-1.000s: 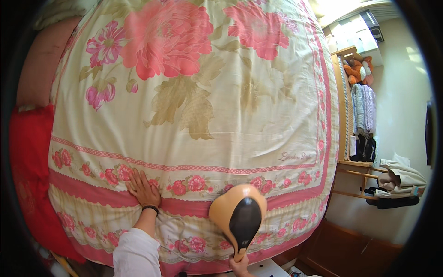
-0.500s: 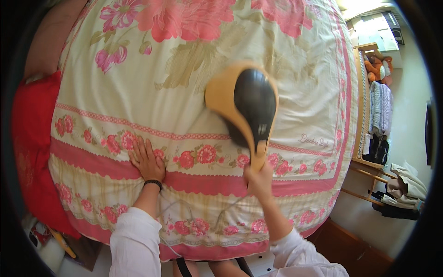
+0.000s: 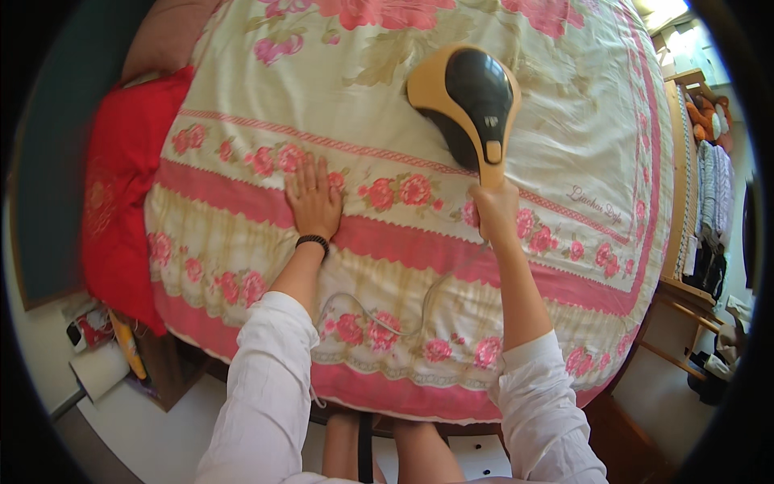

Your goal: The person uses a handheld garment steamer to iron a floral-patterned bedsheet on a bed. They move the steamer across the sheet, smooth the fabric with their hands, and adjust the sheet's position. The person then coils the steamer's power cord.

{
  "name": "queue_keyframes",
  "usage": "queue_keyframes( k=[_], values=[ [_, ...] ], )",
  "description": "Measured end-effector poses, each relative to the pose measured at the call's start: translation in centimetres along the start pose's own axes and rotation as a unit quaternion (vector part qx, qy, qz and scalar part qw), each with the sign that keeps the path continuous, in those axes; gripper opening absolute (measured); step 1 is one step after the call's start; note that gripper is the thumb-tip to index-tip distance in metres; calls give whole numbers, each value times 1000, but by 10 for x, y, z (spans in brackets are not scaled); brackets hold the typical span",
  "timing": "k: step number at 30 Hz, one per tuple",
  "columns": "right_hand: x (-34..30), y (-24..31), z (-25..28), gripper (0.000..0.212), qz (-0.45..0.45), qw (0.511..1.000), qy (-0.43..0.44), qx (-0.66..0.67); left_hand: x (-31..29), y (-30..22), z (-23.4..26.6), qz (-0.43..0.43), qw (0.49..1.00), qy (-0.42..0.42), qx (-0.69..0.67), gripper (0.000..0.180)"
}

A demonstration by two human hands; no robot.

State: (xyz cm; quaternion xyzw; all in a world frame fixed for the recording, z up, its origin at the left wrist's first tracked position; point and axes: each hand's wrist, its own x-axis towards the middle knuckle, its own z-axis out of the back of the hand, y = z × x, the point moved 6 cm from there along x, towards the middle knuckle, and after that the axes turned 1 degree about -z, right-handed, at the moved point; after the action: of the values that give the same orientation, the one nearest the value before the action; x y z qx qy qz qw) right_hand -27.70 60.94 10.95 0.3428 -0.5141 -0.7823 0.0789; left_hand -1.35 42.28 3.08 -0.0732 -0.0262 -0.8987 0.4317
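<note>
Bare legs [image 3: 423, 456] at the bottom edge, under my rumpled white sleeves, thin woven cloth, creased. Thin grey cord [image 3: 387, 327], smooth, loops loosely over the cover between my forearms. My left hand [image 3: 315, 206] lies flat on the fabric, palm down, fingers a little fanned, nothing in it; dark beaded bracelet [image 3: 313, 242] on that wrist. My right hand [image 3: 496, 206] is wrapped round the handle of a handheld cleaner [image 3: 482, 89], fingers curled, back of the hand up; thumb partly hidden.

Cleaner: hard plastic, glossy, broad rounded head tapering to a slim neck. Tan shell, black oval top, small tan button near the handle, dark underside. It sits ahead of my right hand, across the pink lattice line and onto the cream field; contact below is hidden.

Surface: bed cover [image 3: 580, 153], soft cream cloth, shallow wrinkles, printed pink blooms, olive leaves, scalloped solid pink band, lacy-looking trim near me. Left side: shiny red pillow [image 3: 125, 194], dull pink cushion [image 3: 165, 36] beyond it, dark flat panel [image 3: 52, 177] behind.

Right side, farther: pale wooden rack [image 3: 684, 185] with folded clothes [image 3: 709, 189], fuzzy orange plush toy [image 3: 706, 118] past them, bright light at the top corner.
</note>
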Motion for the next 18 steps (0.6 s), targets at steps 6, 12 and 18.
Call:
queue_keyframes(
  k=[6, 12, 18],
  values=[
    [-135, -86, 70, 19, 67, 985, -8, -159, -156, -38, 64, -112, 973, 184, -82, 62],
    [-299, -198, 146, 14, 18, 975, 23, -220, -410, -67, 158, -175, 905, 336, -193, 55],
    [-392, -204, 159, 24, 6, 953, 137, -269, -552, -48, 148, 11, 851, 492, -185, 22]
  ],
)
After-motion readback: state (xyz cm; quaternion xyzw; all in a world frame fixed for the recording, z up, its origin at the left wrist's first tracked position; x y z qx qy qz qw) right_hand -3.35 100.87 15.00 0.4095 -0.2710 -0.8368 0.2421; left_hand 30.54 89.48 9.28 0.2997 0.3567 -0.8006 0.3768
